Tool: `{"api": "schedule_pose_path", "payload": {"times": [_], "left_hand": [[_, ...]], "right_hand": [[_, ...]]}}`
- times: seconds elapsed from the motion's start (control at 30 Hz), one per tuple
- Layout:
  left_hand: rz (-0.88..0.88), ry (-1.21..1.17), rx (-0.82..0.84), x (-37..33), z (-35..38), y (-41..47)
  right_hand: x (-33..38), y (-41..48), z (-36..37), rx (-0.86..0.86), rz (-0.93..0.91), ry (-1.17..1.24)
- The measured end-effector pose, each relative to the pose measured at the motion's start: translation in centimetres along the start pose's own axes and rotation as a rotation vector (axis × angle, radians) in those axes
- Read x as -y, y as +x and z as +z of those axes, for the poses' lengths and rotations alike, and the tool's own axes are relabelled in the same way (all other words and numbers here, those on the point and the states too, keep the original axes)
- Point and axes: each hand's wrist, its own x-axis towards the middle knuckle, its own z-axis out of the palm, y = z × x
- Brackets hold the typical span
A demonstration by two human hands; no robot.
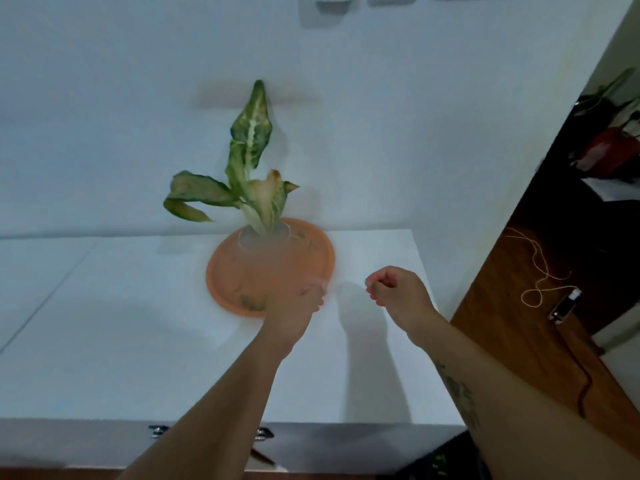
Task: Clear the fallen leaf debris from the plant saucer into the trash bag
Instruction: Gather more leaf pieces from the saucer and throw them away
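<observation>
Both hands (346, 296) hover curled beside saucer (270, 268).

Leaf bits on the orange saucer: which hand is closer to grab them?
Left hand, probably. It is already over the saucer rim beside the leaf bits; the right hand is off to the side.

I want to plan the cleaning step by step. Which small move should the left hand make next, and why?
Probably the left hand should pinch up the leaf debris beside it. It hovers at the near rim of the orange saucer, where that debris lies. More bits lie farther back, near the plant. The right hand is curled; whether it holds anything is unclear.
</observation>
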Motion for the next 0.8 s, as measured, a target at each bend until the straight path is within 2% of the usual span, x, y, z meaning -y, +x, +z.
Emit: {"api": "schedule_pose_path", "payload": {"times": [0.2,0.33,0.53,0.63,0.8], "left_hand": [[0.077,0.278,-0.294,3.1,-10.6,5.4],[0.081,0.435,-0.405,5.3,-15.0,7.9],[-0.008,0.432,-0.367,7.3,-17.8,10.3],[0.035,0.412,-0.301,7.5,-18.2,11.2],[0.288,0.827,-0.219,7.3,-18.3,13.1]], "right_hand": [[2.4,1.6,10.2,0.081,-0.278,-0.386],[2.9,2.4,14.9,0.252,-0.508,-0.672],[4.4,3.2,21.0,0.394,-0.608,-0.886],[4.1,3.9,22.5,0.472,-0.602,-0.982],[3.3,4.1,20.9,0.546,-0.594,-1.052]]}}
